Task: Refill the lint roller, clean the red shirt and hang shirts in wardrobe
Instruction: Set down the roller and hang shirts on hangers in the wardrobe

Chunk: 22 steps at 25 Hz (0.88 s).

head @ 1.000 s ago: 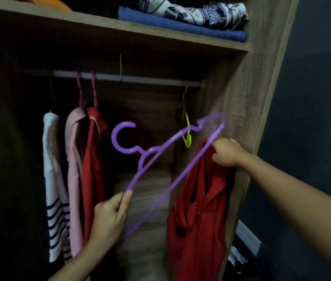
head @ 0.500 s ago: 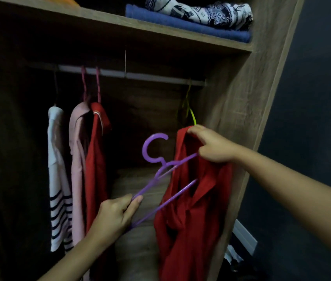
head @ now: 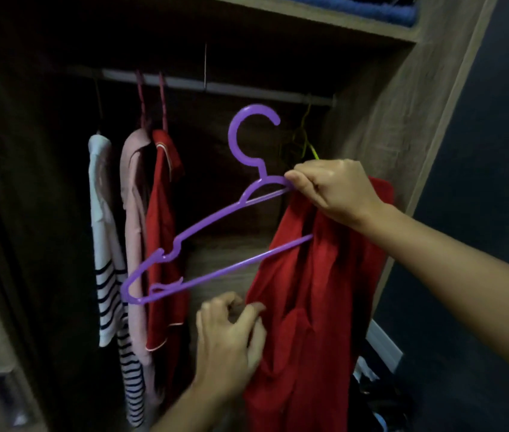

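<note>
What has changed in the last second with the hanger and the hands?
The left hand let go of the hanger and moved right to the edge of the shirt. The hanger's hook turned upright; the right hand now grips its neck. The hung clothes stayed.

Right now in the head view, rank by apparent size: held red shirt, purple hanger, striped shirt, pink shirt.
1. held red shirt, nearest the camera, so partly inflated.
2. purple hanger, wide span but thin.
3. striped shirt and pink shirt: both edge-on, too alike to rank.
</note>
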Each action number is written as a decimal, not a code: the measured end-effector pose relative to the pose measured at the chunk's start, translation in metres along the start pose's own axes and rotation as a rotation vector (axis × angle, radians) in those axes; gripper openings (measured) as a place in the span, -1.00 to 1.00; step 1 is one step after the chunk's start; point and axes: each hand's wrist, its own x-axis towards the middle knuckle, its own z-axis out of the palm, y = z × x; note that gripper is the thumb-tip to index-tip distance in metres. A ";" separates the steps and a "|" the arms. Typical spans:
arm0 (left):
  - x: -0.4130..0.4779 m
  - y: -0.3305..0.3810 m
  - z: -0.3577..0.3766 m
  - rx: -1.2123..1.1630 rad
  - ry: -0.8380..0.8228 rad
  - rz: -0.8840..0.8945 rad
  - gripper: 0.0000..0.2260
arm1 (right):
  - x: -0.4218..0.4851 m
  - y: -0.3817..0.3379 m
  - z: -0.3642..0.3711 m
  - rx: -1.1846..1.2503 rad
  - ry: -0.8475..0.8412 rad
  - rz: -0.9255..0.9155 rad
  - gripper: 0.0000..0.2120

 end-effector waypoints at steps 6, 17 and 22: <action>0.001 -0.022 0.032 -0.490 -0.433 -0.486 -0.34 | 0.006 0.009 -0.006 -0.003 -0.006 -0.095 -0.47; 0.031 -0.103 -0.081 -0.472 -0.729 -0.518 -0.34 | -0.059 0.016 0.030 -0.150 -0.082 -0.265 -0.50; 0.055 -0.043 -0.086 -0.088 -0.423 -0.162 -0.35 | -0.057 -0.015 0.051 0.017 -0.160 0.184 -0.50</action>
